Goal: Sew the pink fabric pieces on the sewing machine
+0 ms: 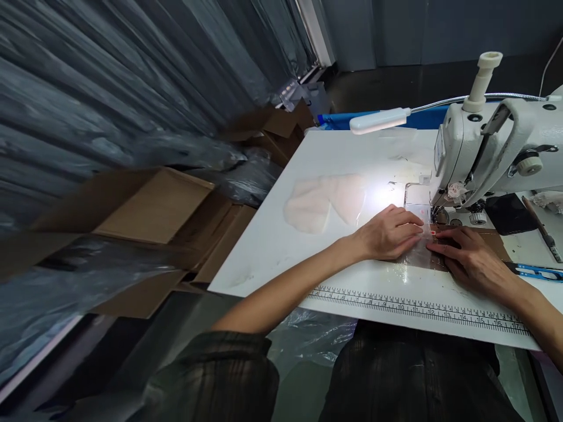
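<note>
A white sewing machine (453, 140) stands at the right of the white tabletop. Just in front of its needle area lies a small clear plastic sheet (413, 258), with a small red mark near its edge. My left hand (389, 233) rests over the sheet's left part, its fingers bent and closed on it. From the right, the thumb and forefinger of my right hand (472, 258) come close together at the sheet's edge, closed on it. A brown plate (492, 240) lies partly under my right hand. The exact grip under the fingertips is hidden.
Pale translucent cut pieces (325, 202) lie left of the hands. Blue-handled snips (539, 272) are at the right edge. A ruler strip (409, 308) runs along the table's front. A lit lamp (380, 120) hangs over the table. Open cardboard boxes (153, 205) stand at left.
</note>
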`<state>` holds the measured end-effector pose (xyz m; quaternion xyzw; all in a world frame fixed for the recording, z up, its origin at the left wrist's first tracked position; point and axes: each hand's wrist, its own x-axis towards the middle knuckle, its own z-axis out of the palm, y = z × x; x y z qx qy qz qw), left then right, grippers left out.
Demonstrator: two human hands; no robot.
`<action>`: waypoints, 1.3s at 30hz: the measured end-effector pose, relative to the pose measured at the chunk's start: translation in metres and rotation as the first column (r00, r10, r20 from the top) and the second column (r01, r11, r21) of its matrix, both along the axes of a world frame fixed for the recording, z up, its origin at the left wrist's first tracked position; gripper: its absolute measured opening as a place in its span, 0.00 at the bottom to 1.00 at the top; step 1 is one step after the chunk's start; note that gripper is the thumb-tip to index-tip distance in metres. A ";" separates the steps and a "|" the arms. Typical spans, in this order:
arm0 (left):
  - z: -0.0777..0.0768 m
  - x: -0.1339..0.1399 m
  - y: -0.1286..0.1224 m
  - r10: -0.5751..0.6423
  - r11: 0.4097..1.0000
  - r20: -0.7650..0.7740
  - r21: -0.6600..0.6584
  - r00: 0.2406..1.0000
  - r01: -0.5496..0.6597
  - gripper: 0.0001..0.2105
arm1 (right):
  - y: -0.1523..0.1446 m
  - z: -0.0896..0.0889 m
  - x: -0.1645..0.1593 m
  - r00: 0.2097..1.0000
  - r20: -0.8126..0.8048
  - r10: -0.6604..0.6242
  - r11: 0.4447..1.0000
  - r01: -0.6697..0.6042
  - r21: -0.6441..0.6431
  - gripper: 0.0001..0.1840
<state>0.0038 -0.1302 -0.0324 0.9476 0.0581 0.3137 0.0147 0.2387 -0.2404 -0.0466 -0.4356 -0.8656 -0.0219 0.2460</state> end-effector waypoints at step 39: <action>-0.003 0.014 0.019 0.090 0.977 -0.436 -0.137 0.895 -0.165 0.25 | 0.000 -0.004 -0.006 0.989 -0.062 -0.137 0.988 0.131 -0.084 0.22</action>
